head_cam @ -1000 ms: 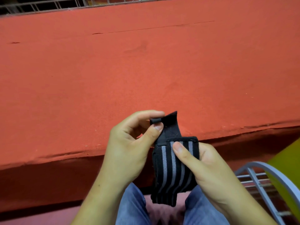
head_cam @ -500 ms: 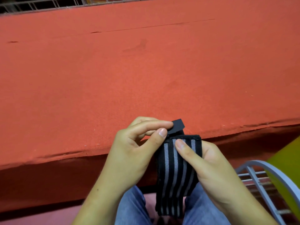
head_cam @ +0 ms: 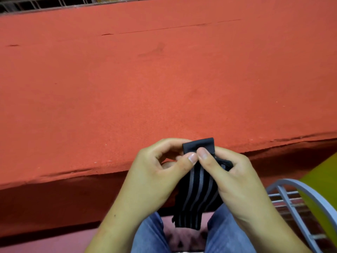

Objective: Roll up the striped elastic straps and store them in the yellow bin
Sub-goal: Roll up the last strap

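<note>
While both hands work at its top end, the striped elastic strap [head_cam: 197, 194] hangs free over the lap, just in front of the edge of the red-covered table [head_cam: 164, 88]. The left hand [head_cam: 155, 172] pinches the black end tab [head_cam: 198, 145] between thumb and forefinger. The right hand [head_cam: 235, 176] pinches the same tab from the other side, thumb tips side by side, with its other fingers curled behind the fabric.

No formed roll is visible; the fold at the top looks like only a start.

Risks noted:
- The material is elastic, so a slack first turn would likely spring open or wind crooked.
- The hanging tail is unsupported and may twist as it feeds in.
- The yellow bin [head_cam: 321, 183] shows only as a corner at the right, behind a grey wire frame [head_cam: 291, 198]. A roll let go carelessly could snag there or unwind.
</note>
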`<act>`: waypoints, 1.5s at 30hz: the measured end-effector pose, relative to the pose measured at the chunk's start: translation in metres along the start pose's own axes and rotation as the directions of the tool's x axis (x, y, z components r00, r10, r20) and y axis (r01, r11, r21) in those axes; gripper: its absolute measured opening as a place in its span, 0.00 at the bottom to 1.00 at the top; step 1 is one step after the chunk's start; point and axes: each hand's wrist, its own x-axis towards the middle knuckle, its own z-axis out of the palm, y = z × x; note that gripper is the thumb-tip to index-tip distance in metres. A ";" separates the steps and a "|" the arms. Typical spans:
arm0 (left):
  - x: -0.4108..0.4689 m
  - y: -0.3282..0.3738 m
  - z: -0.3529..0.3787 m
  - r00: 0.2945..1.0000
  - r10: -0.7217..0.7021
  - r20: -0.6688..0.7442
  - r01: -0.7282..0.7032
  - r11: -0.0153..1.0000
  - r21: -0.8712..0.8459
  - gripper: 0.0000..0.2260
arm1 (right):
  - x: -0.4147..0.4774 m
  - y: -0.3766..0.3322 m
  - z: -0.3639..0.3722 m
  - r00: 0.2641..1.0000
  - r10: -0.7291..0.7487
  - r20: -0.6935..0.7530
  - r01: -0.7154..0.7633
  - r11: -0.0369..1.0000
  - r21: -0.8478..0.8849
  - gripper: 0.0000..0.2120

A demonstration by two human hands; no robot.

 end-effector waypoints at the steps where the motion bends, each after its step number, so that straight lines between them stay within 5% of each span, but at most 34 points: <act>1: 0.000 0.000 0.000 1.000 0.011 -0.005 -0.011 1.000 0.010 0.07 | 0.000 0.001 0.000 1.000 -0.001 -0.006 0.001 1.000 0.001 0.10; 14: 0.003 0.000 0.000 0.960 0.143 -0.240 -0.138 0.990 0.037 0.07 | 0.000 0.012 -0.003 0.982 0.188 0.012 -0.188 0.982 0.008 0.24; 26: 0.004 -0.007 0.003 0.958 0.240 -0.158 -0.239 0.971 0.025 0.14 | 0.005 0.004 -0.004 0.961 0.273 0.032 -0.272 0.925 0.266 0.17; 37: 0.002 -0.011 0.001 0.952 0.288 -0.102 -0.287 0.958 0.021 0.19 | 0.009 -0.009 -0.004 0.917 0.361 0.168 -0.389 0.724 0.570 0.22; 40: 0.002 -0.015 0.000 0.963 0.257 -0.080 -0.254 0.966 0.041 0.20 | 0.007 -0.012 -0.002 0.938 0.290 0.190 -0.347 0.796 0.496 0.24; 45: -0.001 -0.013 0.000 0.984 0.176 -0.003 -0.175 0.982 0.074 0.18 | 0.008 -0.004 -0.005 0.963 0.230 0.140 -0.267 0.882 0.389 0.15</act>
